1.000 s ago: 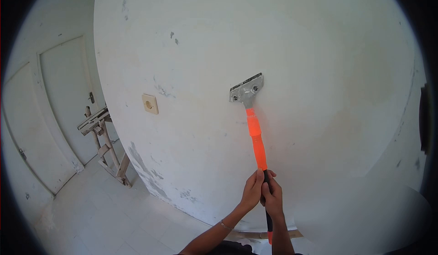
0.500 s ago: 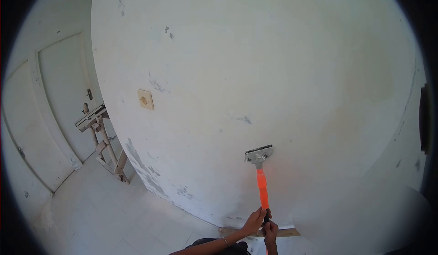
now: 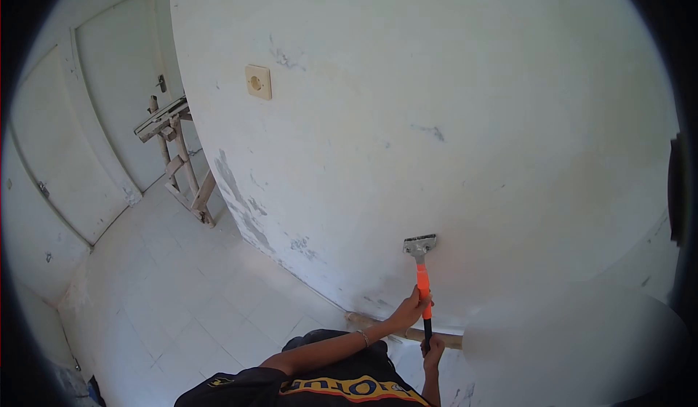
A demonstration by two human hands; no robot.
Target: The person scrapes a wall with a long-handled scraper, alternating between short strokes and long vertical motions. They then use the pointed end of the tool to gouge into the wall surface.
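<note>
A long-handled wall scraper [image 3: 422,269] with an orange and black handle and a wide grey metal head stands upright against the white wall [image 3: 349,174]. Its blade edge is at the wall, low down. My left hand [image 3: 409,312], with a bracelet at the wrist, is closed round the orange part of the handle. Lower down, my right hand [image 3: 433,350] grips the black end. The wall shows grey patches where paint has come off.
A socket [image 3: 258,82] is set in the wall at upper left. Beyond the wall's left edge stands a wooden trestle [image 3: 178,141] before white doors [image 3: 120,87]. Pale tiles [image 3: 189,283] cover the floor. A wooden piece [image 3: 443,339] lies along the wall's foot.
The view has tilted down, showing more floor and my dark shirt. The scraper head has moved down the wall. My left hand is higher on the handle, farther from my right hand.
</note>
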